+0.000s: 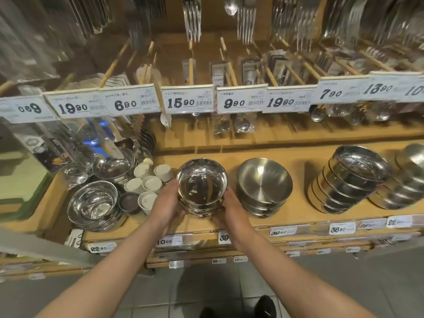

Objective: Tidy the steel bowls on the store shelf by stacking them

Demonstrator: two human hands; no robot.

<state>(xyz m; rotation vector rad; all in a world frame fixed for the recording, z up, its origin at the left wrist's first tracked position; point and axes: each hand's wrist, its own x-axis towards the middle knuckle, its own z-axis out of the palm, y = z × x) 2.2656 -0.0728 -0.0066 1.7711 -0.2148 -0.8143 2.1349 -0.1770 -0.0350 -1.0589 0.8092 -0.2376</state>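
Head view shows my left hand (165, 200) and my right hand (231, 208) cupped round a short stack of shiny steel bowls (202, 187), fingers curled against its sides, near the front of the wooden shelf (298, 216). Just right stands a stack of matte bowls (263, 187); small white cups (146, 182) cluster left.
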